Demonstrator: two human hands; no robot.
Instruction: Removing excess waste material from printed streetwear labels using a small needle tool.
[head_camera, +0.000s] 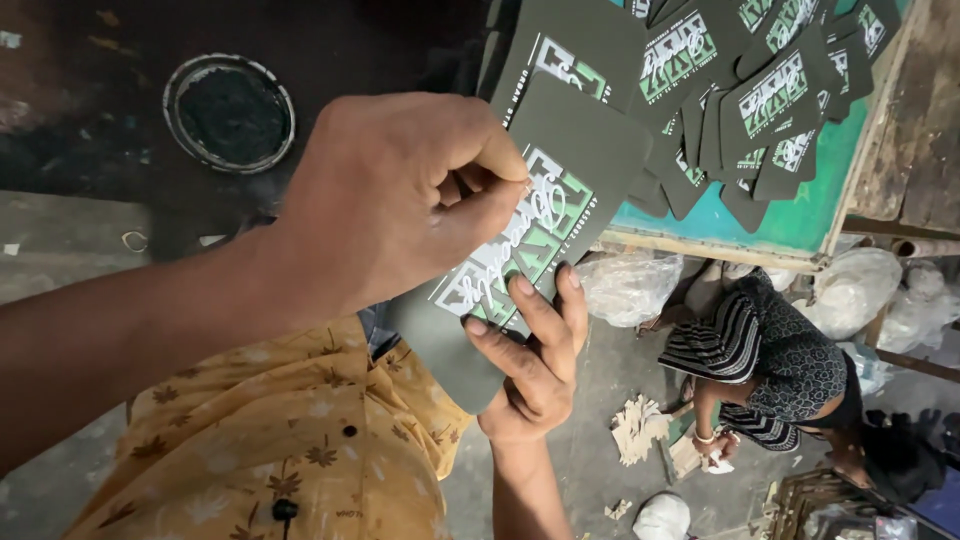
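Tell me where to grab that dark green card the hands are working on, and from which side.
Probably by the plain lower edge of the dark green card, coming from below, as the left hand does now. It is thin and flat, so pinch it face and back. The right hand covers the printed middle, and other cards crowd the top.

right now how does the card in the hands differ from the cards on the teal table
The held card is alone, pinched by both hands and tilted; the table cards lie loose in an overlapping heap. The held card looks larger, being nearer the camera. Both are dark green with a white and green print.
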